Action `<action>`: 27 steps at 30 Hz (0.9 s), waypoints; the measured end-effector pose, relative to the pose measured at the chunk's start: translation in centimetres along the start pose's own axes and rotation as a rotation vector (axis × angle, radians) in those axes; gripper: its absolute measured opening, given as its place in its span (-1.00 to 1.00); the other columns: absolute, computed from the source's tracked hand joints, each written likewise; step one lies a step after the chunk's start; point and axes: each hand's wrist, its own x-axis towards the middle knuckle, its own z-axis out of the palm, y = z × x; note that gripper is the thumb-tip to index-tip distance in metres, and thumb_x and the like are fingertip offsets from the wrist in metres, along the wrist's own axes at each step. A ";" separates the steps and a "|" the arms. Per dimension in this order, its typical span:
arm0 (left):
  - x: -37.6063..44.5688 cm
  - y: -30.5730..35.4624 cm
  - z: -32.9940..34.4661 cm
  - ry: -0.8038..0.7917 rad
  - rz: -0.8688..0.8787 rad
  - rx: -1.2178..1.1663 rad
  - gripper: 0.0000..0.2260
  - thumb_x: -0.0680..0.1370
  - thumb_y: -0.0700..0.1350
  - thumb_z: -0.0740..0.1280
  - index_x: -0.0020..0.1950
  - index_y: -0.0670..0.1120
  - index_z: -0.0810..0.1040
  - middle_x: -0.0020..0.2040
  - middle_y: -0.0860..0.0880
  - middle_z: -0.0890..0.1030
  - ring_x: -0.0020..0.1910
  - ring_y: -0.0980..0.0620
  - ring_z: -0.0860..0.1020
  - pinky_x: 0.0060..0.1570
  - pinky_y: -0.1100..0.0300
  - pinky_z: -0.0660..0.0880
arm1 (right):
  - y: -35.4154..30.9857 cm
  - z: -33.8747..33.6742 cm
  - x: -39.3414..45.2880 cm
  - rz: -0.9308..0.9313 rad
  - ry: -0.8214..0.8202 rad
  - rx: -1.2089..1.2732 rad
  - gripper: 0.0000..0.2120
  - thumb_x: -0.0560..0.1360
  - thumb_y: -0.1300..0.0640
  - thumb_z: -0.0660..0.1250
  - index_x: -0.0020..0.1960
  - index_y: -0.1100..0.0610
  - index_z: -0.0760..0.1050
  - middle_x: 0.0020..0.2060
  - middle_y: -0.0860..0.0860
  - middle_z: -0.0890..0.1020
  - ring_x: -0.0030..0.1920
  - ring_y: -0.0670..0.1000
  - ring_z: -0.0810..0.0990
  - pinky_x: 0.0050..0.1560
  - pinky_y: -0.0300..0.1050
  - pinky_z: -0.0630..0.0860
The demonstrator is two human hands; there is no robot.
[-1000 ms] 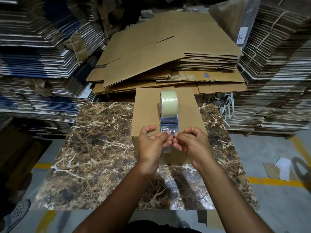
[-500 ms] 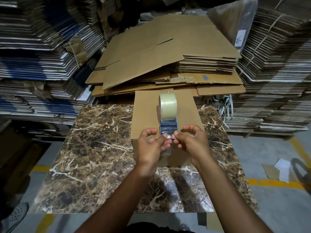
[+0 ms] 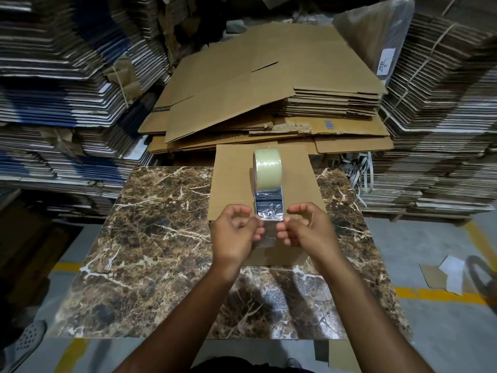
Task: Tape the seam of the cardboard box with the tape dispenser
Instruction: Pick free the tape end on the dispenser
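A closed brown cardboard box (image 3: 234,181) stands on a marble-patterned table (image 3: 161,238). On top of the box, along its middle, lies a metal tape dispenser (image 3: 269,205) with a pale yellowish roll of tape (image 3: 267,168) at its far end. My left hand (image 3: 234,235) and my right hand (image 3: 306,230) are at the dispenser's near end. Each pinches one side corner of the clear tape end (image 3: 266,235), which is stretched between them over the box's near edge. The seam under the dispenser is hidden.
Tall stacks of flattened cardboard (image 3: 67,90) rise on the left and right (image 3: 443,117). A pile of brown flat boxes (image 3: 255,84) lies behind the table. Scraps of card and paper (image 3: 446,275) lie on the grey floor by a yellow line (image 3: 430,294).
My hands have moved apart and a little toward me, drawing the tape end out wider and longer from the dispenser. The dispenser and box stay in place.
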 end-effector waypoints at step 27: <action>-4.8 1.6 -5.1 0.130 0.003 -0.043 -0.73 0.54 -0.28 0.41 0.22 -0.10 0.65 0.01 -0.12 0.74 0.00 -0.04 0.73 0.00 0.10 0.65 | 1.5 4.5 -1.0 -0.410 -0.360 -0.333 -0.15 0.30 0.16 0.61 0.50 -0.01 0.33 0.21 -0.02 0.61 0.05 -0.09 0.67 0.07 -0.16 0.65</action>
